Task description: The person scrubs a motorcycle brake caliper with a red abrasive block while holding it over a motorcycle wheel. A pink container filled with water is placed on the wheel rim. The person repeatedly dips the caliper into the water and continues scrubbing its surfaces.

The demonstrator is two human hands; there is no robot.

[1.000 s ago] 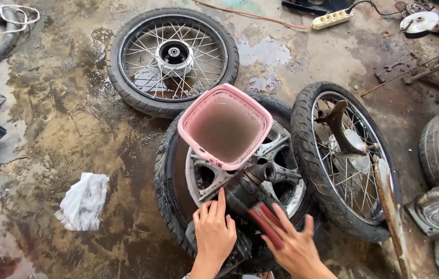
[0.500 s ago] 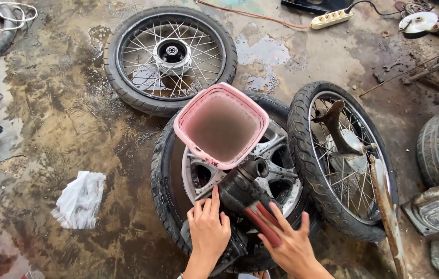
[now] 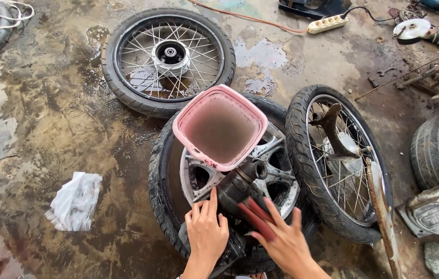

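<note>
Both hands have slid slightly left with the part they work on, while the pink container tilts a little more toward the camera than a second ago. Nearest, the left hand (image 3: 206, 232) lies flat, fingers together, on the dark metal part (image 3: 237, 188), and the right hand (image 3: 281, 240) presses open-palmed against its reddish lower section, fingers spread, gripping nothing. That part rests on the alloy wheel (image 3: 198, 175) lying flat on the wet concrete floor (image 3: 49, 119). Just above sits the pink square container (image 3: 222, 126). A spoked wheel (image 3: 341, 160) leans at the right; a crumpled white rag (image 3: 74, 201) lies left. Farther off lies another spoked wheel (image 3: 167, 59), then a white power strip (image 3: 328, 24).
</note>
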